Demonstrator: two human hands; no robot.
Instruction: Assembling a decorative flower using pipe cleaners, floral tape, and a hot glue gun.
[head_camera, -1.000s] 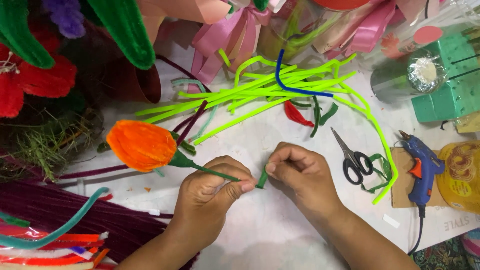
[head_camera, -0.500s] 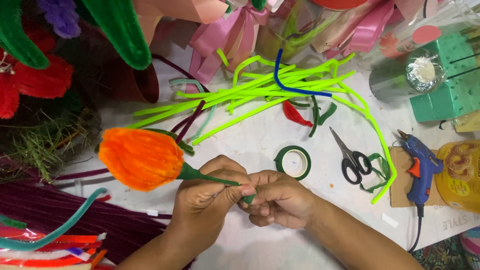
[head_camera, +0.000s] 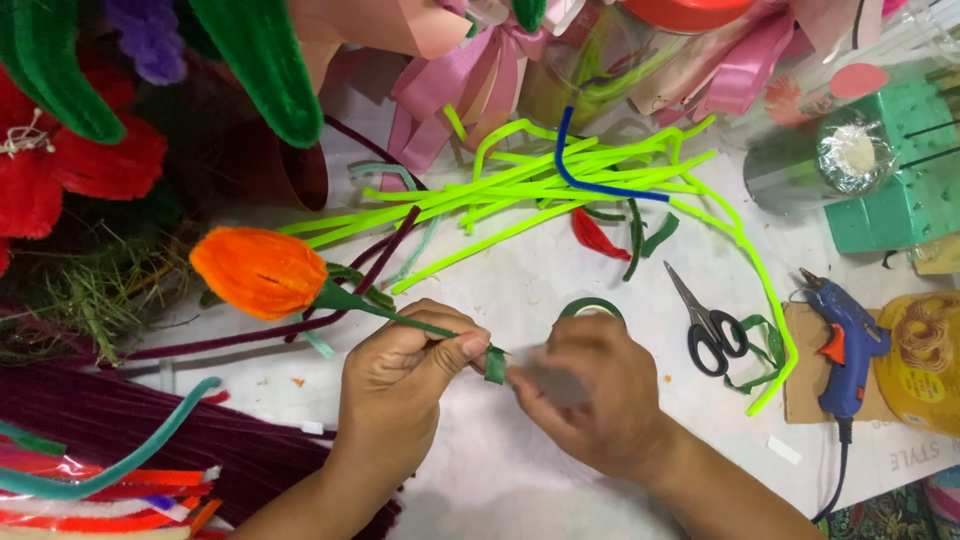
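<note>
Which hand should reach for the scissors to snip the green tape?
Right. The right hand lies nearest the scissors, beside the green tape roll; the left hand pinches the orange flower stem.

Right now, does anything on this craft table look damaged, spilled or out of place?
Nothing looks damaged or spilled. The lime pipe cleaners lie in a loose tangle, with one blue pipe cleaner across them. The scissors and glue gun lie flat beside the hands.
</note>
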